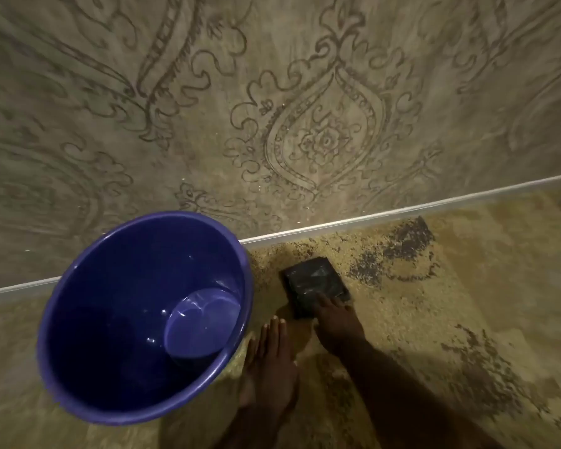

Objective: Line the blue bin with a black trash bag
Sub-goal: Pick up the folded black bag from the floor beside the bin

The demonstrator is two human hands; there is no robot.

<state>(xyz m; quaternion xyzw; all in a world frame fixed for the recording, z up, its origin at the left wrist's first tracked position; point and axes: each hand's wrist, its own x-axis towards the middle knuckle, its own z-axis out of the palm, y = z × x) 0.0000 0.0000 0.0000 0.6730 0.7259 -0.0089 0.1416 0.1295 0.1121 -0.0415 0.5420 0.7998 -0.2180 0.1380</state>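
Note:
A blue plastic bin [110, 303] stands upright on the carpet at the left, with nothing inside and no liner. To its right a black trash bag [314, 280], folded into a flat square, lies on the carpet near the wall. My right hand [337, 325] reaches forward, its fingertips resting on the bag's near edge; the bag stays flat on the floor. Between the bin and my right hand, my left hand [271, 361] is held flat with its fingers straight, and it holds nothing.
A wall with ornamental beige wallpaper [305, 124] rises just behind the bin and bag, edged by a white baseboard [402, 210]. The floor is beige carpet [467, 319] with dark speckled patches. The light is dim.

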